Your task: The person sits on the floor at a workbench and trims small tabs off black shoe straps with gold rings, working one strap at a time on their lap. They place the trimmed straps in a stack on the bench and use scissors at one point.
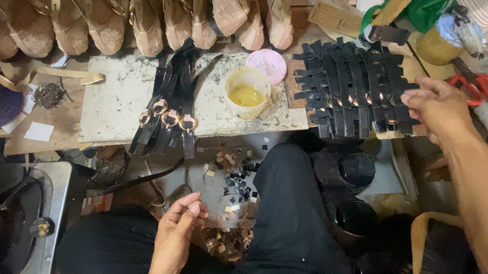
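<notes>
Right hand (439,108): at 2 o'clock, reaching in from the right edge; fingers (413,98) loosely curled, tips touching the right end of the black strap pieces; whether anything is pinched between them cannot be told.
Black strap pieces (353,87): glossy strips laid side by side in an overlapping row at 1 o'clock, on a board just right of the work slab.
Left hand (177,226): at 6 o'clock, resting over the left knee; palm half open, fingers (187,208) gently bent, holding nothing.
Work slab (119,98): pale, stained, at 11 o'clock.
Buckled straps (169,112): black bundle with gold ring buckles, lying across the slab and hanging over its near edge, at 10 to 11 o'clock.
Glue cup (247,91): pale plastic cup with yellow liquid, at 12 o'clock, on the slab's right end.
Pink lid (266,65): round, just behind the cup.
Sandal uppers (104,18): tan row along the top edge, 10 to 12 o'clock.
Red-handled scissors (484,88): at 2 o'clock, beyond the right hand.
Offcuts (235,184): small black and tan scraps on the floor between the knees, near centre.
</notes>
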Motion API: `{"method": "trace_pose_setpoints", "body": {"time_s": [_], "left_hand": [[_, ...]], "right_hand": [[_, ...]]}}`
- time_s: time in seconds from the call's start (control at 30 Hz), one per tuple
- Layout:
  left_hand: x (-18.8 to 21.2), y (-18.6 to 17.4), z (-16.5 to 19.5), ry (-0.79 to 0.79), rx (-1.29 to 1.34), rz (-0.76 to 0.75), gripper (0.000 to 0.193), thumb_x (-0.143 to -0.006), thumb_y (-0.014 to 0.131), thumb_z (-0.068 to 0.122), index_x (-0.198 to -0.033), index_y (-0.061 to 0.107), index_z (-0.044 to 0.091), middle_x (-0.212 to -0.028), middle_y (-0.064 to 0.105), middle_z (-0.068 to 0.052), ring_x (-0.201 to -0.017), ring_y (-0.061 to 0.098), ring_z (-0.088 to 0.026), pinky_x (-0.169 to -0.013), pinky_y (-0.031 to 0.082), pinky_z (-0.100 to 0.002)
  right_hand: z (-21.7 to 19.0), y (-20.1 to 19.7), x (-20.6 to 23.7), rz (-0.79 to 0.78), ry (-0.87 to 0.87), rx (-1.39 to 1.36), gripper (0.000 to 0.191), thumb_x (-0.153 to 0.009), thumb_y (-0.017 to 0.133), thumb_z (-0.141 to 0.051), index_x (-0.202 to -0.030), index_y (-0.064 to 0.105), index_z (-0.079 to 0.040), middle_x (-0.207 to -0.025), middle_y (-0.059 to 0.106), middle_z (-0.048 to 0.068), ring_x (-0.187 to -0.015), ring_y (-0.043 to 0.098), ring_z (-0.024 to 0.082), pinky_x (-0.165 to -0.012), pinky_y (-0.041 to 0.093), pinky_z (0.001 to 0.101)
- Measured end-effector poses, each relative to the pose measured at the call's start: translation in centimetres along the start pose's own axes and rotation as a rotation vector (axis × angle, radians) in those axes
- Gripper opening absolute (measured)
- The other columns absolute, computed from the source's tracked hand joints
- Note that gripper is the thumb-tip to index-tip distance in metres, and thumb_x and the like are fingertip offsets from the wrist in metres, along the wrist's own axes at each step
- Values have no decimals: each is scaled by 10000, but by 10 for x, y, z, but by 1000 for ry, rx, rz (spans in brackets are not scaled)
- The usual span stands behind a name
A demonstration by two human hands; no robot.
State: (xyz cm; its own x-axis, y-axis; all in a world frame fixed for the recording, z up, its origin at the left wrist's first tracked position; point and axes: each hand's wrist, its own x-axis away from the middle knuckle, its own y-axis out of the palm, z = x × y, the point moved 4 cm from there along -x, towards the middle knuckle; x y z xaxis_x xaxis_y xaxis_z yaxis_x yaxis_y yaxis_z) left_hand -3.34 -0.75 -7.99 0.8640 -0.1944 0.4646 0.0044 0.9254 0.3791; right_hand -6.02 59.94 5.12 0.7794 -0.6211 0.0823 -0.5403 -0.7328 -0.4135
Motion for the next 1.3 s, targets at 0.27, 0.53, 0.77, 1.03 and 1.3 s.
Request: {"method": "trace_pose_setpoints", "body": {"time_s": [0.27,0.53,0.77,1.03,1.3], "left_hand": [[2,-3,4,-11,-21,44,365,-938,658,155,-1263,663,-11,-966,717,-88,-874,653,-161,-761,516,-299],[-5,-6,1,5,-32,32,372,-932,662,148,-1266,657,-16,-969,719,-78,-872,648,-149,-764,504,-286],[-8,-2,-4,24,-93,21,368,-935,670,153,-1265,673,-11,-976,723,-77,-873,650,-148,-774,502,-283],[-10,-4,-5,22,-116,20,374,-924,670,163,-1259,667,-4,-998,729,-63,-893,668,-140,-800,524,-285],[-23,10,35,119,-274,-15,402,-952,692,226,-1294,671,15,-976,670,-34,-884,601,-119,-760,466,-289]], "right_hand": [[-23,30,-18,-94,-71,46,696,-903,676,49,-1565,465,9,-1209,690,101,-976,684,119,-734,535,233],[-23,22,-24,-94,-208,136,716,-938,668,58,-1613,431,44,-1199,712,120,-1012,686,138,-709,507,256],[-16,24,-19,-33,-226,330,747,-900,742,-4,-1593,466,28,-1157,715,146,-960,669,195,-727,509,301],[-28,33,5,112,-583,541,521,-1035,806,-104,-1465,581,84,-1135,703,116,-1011,661,178,-920,527,336],[-31,108,100,-84,-525,623,481,-1075,619,-90,-1548,587,-7,-922,665,143,-760,605,216,-707,513,367]]}}
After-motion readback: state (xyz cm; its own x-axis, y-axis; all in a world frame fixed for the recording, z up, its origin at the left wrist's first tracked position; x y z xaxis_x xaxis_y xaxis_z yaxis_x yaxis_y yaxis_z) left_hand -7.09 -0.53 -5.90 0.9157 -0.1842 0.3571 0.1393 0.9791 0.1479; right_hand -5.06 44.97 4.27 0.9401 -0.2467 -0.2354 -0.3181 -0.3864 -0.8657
